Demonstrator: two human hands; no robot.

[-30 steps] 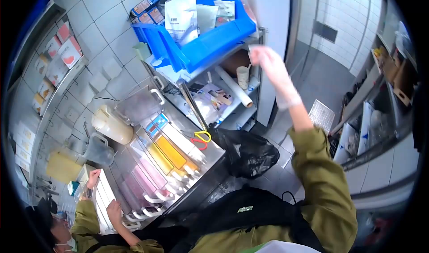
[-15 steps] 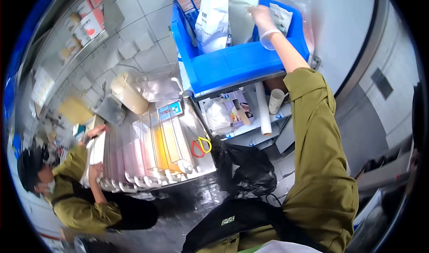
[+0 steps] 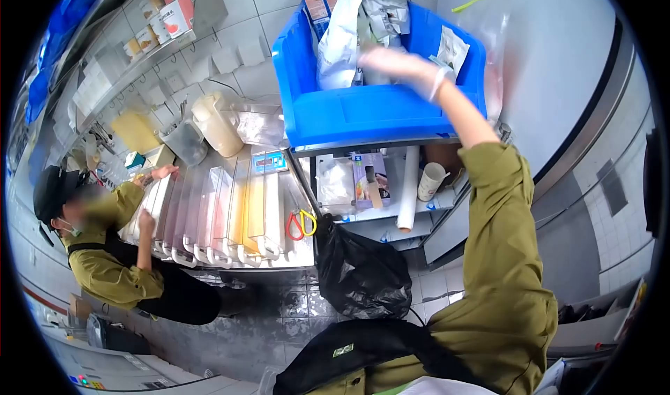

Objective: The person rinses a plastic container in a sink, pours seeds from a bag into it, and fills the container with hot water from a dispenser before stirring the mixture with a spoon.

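Observation:
My right hand (image 3: 401,68), in a clear glove and blurred by motion, reaches over the front part of a blue bin (image 3: 377,116). Its fingertips are near a silver-white bag (image 3: 340,46) standing on the bin's left side; whether they touch it is unclear. Behind the hand stand more silver pouches (image 3: 384,11), and a small white packet (image 3: 452,51) leans at the bin's right. The fingers are too smeared to read. My left hand is outside the view.
A co-worker (image 3: 105,255) stands at the left by a counter with long clear containers (image 3: 216,217). Red and yellow scissors (image 3: 301,225) lie at its edge. Below the bin, a shelf (image 3: 356,217) holds a white roll (image 3: 409,189) and cup (image 3: 432,181). A black bag (image 3: 363,266) hangs nearby.
My right hand has moved left and down relative to the bin, toward the silver-white bag. Silver pouches now show behind it where a pale bag stood. The camera view has shifted.

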